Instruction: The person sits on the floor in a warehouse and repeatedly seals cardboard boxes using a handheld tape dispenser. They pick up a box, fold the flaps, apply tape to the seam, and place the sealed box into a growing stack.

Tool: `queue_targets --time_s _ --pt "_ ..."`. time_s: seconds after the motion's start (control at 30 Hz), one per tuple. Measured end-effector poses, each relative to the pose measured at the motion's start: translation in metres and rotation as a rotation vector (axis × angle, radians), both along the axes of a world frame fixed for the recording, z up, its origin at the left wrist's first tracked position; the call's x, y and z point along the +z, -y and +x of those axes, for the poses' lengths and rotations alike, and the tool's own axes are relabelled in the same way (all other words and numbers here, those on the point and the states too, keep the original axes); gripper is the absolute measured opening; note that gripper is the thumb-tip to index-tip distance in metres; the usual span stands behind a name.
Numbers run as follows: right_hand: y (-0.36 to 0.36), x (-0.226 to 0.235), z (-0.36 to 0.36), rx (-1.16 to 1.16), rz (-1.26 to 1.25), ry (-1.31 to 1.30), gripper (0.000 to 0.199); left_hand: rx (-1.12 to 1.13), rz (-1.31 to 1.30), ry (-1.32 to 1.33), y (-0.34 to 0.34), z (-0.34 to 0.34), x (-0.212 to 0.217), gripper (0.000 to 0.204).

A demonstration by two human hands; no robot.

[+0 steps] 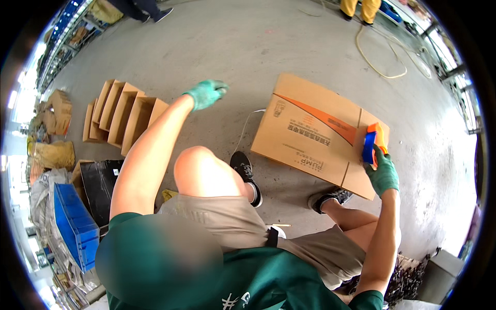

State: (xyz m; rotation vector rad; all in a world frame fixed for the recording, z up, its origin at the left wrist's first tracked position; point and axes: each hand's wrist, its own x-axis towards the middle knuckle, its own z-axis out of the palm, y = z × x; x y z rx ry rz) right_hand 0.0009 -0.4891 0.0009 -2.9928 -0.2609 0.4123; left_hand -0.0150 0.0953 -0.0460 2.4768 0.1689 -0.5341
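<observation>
A brown cardboard box (310,132) with orange and dark print lies on the floor in front of me, right of centre. At its right end, my right hand (383,173) in a green glove is closed around an orange and blue tape dispenser (370,145). The dispenser sits against or just over the box; I cannot tell whether it touches. My left hand (206,94), also in a green glove, is stretched out over the floor to the left of the box. It holds nothing, and its fingers are extended and slightly bent.
Several open cardboard boxes (121,114) stand nested at the left. Nearer are a black box (102,188) and a blue plastic crate (75,227). A pale hose (369,61) curls across the floor at the upper right. Two other people's legs show at the top edge.
</observation>
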Motion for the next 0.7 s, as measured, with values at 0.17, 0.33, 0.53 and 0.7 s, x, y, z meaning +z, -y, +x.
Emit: queue_targets --time_s 0.17,0.33,0.53,0.7 --pt "0.003 -0.023 -0.007 0.02 -0.111 0.094 0.065 -0.108 0.104 -0.211 0.11 0.055 -0.024 0.052" --pt "0.0 -0.058 0.006 0.051 -0.002 0.124 0.041 0.09 0.131 -0.011 0.119 0.05 -0.113 0.031" --pt "0.025 -0.08 0.012 0.056 0.062 0.201 0.033 0.406 -0.238 -0.087 0.151 0.038 -0.056 0.033" --pt "0.02 -0.07 0.014 0.007 0.056 0.124 0.03 0.457 -0.744 -0.032 0.168 0.029 -0.022 0.042"
